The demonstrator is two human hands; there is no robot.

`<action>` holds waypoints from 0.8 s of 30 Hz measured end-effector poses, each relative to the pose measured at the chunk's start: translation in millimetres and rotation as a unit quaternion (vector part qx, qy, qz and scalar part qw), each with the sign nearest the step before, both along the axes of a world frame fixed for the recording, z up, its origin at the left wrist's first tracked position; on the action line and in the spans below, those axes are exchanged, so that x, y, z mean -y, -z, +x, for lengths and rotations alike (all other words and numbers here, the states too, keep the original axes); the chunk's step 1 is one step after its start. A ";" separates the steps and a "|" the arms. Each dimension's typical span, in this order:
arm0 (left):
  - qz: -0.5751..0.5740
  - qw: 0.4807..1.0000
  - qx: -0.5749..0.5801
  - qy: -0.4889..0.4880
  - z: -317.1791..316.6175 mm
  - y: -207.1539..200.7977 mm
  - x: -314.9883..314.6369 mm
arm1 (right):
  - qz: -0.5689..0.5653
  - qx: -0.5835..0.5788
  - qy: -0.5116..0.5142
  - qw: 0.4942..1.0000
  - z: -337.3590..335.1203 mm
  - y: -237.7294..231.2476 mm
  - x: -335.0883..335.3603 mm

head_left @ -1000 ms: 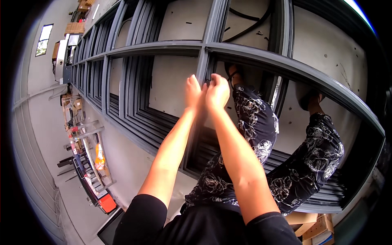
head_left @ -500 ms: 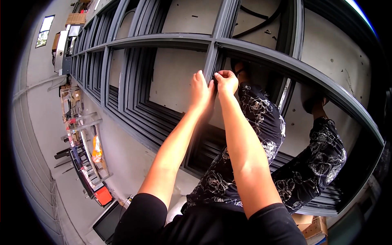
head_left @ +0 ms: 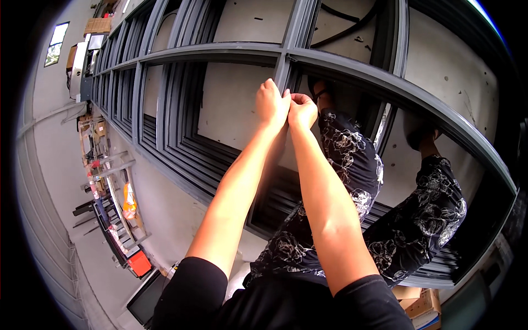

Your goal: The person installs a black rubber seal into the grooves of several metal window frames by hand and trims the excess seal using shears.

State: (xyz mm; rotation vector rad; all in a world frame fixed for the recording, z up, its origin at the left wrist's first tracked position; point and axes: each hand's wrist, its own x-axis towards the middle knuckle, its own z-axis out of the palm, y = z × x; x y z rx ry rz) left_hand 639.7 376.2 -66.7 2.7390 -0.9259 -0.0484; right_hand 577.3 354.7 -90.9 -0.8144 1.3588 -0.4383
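A dark grey metal frame (head_left: 341,61) with several openings lies over a stack of similar frames. One of its bars (head_left: 282,67) runs between my two hands. My left hand (head_left: 272,105) is closed over this bar from its left side, the thumb turned inward. Against the bar's right edge, my right hand (head_left: 302,111) holds its thumb and forefinger in a pinch. The fingertips of both hands nearly meet there. Whatever lies in the pinch is hidden or too small to make out.
My legs in black floral trousers (head_left: 352,159) stand inside the frame openings. A dark curved strip (head_left: 352,34) lies on the floor within the far part. To the left are a cluttered rack (head_left: 113,192) and an orange bag (head_left: 129,201). Cardboard boxes (head_left: 426,308) sit at lower right.
Both hands have shifted slightly farther along the bar, away from my body. Their fingertips are closer together now. The frame has stayed in place.
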 end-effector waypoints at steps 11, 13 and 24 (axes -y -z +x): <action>0.039 0.997 -0.063 -0.016 -3.6 0.9 -8.0 | 0.040 0.052 0.067 0.996 -3.8 18.0 -4.1; 0.038 0.997 -0.058 -0.014 -4.0 0.7 -7.3 | 0.076 0.099 0.078 0.989 -5.5 22.5 -2.0; 0.065 0.998 -0.020 -0.013 -20.4 -4.2 10.7 | 0.112 0.011 0.223 0.968 -3.9 25.1 -3.0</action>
